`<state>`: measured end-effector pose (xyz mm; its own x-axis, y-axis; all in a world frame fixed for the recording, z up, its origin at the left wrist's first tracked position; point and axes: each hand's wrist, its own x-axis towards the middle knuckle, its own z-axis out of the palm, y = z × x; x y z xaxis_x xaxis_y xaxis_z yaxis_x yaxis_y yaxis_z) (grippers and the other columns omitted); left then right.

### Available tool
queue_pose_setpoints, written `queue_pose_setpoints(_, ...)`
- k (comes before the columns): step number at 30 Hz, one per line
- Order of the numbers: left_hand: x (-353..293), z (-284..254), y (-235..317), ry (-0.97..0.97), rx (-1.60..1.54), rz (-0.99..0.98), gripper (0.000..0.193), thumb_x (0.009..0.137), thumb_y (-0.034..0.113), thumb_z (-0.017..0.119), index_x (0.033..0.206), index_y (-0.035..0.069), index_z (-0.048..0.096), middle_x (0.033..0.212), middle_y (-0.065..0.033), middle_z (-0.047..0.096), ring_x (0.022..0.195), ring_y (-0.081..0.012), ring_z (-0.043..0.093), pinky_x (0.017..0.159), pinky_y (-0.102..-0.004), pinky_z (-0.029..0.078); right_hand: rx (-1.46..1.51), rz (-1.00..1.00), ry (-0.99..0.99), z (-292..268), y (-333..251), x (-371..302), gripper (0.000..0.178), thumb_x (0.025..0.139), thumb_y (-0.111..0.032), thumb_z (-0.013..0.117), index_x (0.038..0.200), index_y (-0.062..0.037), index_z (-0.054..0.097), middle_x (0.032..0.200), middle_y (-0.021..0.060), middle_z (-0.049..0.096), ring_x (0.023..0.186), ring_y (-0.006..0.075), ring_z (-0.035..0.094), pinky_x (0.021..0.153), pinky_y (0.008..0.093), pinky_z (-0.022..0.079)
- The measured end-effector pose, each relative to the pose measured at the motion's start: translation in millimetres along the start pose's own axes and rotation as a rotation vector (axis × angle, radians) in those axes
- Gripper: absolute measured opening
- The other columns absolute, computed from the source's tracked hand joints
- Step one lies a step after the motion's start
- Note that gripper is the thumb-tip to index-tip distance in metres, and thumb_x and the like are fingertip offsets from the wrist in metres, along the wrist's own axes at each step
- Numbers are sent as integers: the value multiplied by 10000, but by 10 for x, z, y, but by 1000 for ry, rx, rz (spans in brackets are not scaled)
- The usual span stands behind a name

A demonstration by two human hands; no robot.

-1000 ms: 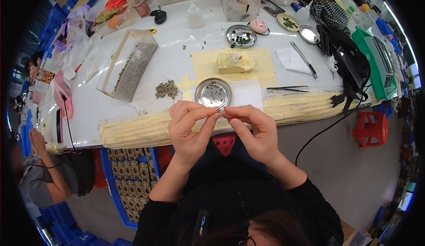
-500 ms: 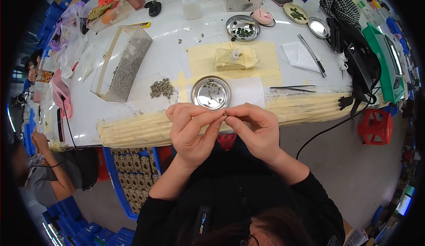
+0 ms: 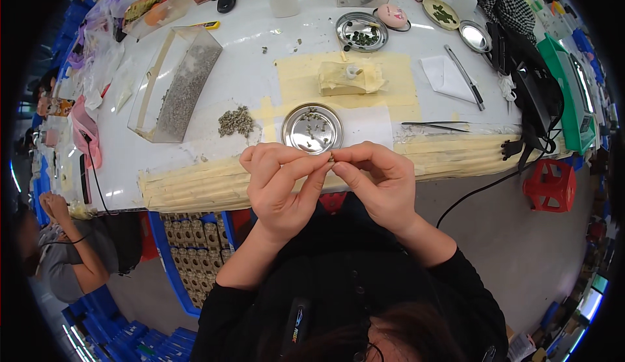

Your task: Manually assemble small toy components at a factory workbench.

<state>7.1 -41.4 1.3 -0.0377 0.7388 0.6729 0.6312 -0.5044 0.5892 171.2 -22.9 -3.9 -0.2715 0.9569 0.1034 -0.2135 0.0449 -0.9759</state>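
Hands sit a little lower than half a second ago, I note, and the table has slid up with the view; the pinch is unchanged. From the left: a clear rectangular tray [image 3: 170, 88] of grey granules, then a loose heap of small greenish pieces [image 3: 236, 121]. My left hand [image 3: 277, 186] and right hand [image 3: 377, 180] meet fingertip to fingertip, together clamped on one tiny dull piece [image 3: 331, 159], just below the shiny round metal dish [image 3: 312, 128]. Farther right, thin black tweezers [image 3: 435, 125] lie on the white tabletop [image 3: 241, 43].
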Motion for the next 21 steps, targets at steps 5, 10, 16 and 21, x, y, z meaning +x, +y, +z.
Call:
queue_pose_setpoints(5,4,-6,-9,-2,-11,-1,217,684,43,806,883,97,739,823,19,653,765,-159,556,766,-310,328,-2,2,5,7,5,6,171,878,-54,714,1033,19,704,872,73,702,800,100,663,691,223,503)
queue_pose_setpoints(10,6,5,-6,7,-9,4,218,687,44,803,888,101,739,828,21,654,764,-159,555,767,-307,327,-28,-9,5,1,10,6,170,874,-49,715,1028,21,703,901,86,703,830,121,672,730,236,515)
queue_pose_setpoints(16,61,-53,-70,-41,154,-24,192,712,81,797,887,123,729,803,34,619,773,-142,533,779,-319,287,-153,-113,81,-37,-41,86,149,885,-44,692,1018,23,701,925,92,703,833,135,671,751,250,523)
queue_pose_setpoints(21,165,-132,-205,-158,393,-12,123,762,103,758,874,128,715,810,32,583,804,-153,517,818,-361,250,-279,-174,149,-191,-18,132,141,894,-37,674,1015,32,695,937,96,702,839,141,665,762,256,522)
